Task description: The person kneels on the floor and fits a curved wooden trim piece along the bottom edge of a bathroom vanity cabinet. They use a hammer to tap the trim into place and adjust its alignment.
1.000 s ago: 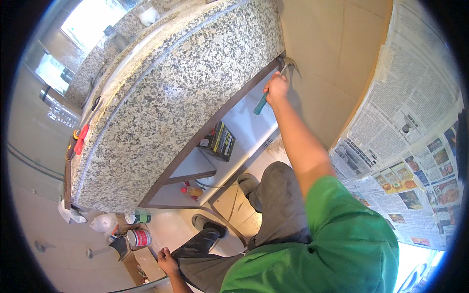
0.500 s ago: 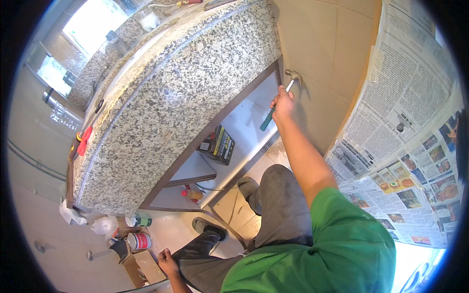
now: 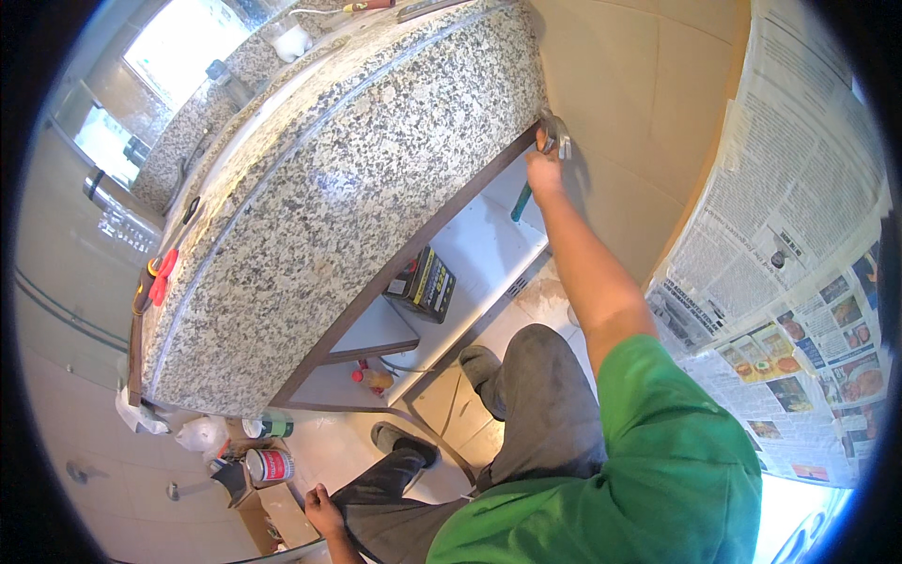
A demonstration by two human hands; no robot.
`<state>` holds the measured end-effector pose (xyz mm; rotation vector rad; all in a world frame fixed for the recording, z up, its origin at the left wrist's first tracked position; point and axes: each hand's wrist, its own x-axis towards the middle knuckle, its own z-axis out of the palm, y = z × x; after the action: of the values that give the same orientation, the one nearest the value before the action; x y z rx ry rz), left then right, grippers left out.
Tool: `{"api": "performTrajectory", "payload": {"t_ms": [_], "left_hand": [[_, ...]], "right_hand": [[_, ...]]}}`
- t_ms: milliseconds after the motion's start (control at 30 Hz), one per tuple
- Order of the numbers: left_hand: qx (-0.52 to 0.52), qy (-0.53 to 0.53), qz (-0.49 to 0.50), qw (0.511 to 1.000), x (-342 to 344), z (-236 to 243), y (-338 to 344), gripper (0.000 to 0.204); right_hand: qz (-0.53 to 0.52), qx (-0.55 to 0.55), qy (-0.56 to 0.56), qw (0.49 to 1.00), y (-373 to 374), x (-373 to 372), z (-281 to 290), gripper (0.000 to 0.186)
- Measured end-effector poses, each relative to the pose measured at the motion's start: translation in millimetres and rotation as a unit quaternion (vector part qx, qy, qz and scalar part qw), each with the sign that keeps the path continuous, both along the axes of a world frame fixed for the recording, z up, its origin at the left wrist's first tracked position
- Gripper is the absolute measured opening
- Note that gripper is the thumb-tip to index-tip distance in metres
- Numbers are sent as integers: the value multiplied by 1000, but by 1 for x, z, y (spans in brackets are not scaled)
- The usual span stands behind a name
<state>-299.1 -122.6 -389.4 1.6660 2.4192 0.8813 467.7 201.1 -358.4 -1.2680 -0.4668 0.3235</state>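
My right hand is wrapped round a claw hammer with a green grip. Its metal head is up at the far right end of the dark wooden edging under the granite apron. Whether the head touches the wood cannot be made out. My left hand is down at the lower left beside my knee, its fingers curled in; anything inside them is hidden.
A black box and a red-capped bottle sit inside the open cabinet. Red-handled pliers lie at the counter's left end. A paint can stands by a cardboard box. A newspaper-covered panel flanks my right arm.
My right hand has carried the hammer farther forward and slightly left, up to the end of the wooden edging. My left hand stays by my knee.
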Motion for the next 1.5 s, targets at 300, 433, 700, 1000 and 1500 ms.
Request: {"api": "performTrajectory", "payload": {"t_ms": [300, 433, 700, 1000, 1500], "left_hand": [[-12, -1, 5, 1000, 0, 2, 1, 39], [-5, -12, -22, 1000, 24, -5, 28, 38], [-7, 13, -7, 1000, 29, 2, 21, 38], [-3, 14, 7, 1000, -6, -7, 6, 41], [-17, 0, 5, 1000, 2, -3, 5, 44]], "right_hand": [[1, -4, 1, 1000, 29, 1, 0, 56], [-89, -42, -162, 982, 46, 55, -30, 53], [-29, 7, -65, 997, 50, 55, -58, 60], [26, 96, 142, 985, -20, -9, 3, 36], [309, 15, 548, 777, -193, -175, -32, 17]]}}
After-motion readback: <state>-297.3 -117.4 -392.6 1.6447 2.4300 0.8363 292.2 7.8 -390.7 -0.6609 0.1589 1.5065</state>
